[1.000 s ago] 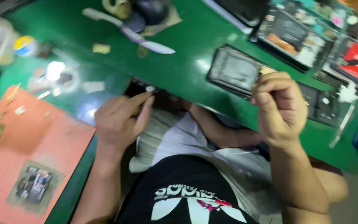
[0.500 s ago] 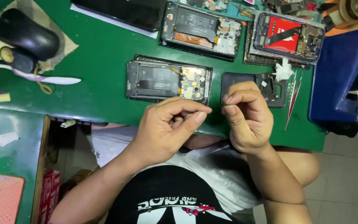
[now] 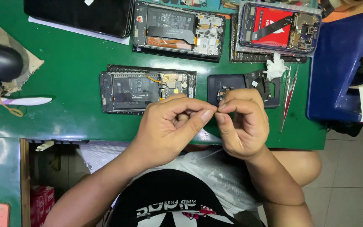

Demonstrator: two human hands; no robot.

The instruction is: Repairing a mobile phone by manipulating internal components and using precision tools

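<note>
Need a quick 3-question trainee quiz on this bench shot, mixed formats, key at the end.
1. True or false: the left hand and right hand meet fingertip to fingertip at the green bench edge.
2. Which lies right of the dark back cover? A) tweezers B) a hammer C) a cup
3. How many opened phones show their boards: the nearest opened phone, the upper middle phone, the phone with the red battery?

Key: 1 true; 2 A; 3 three.

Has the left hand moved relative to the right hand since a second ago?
Yes. The left hand has closed in on the right hand; fingertips now meet before the opened phone.
</note>
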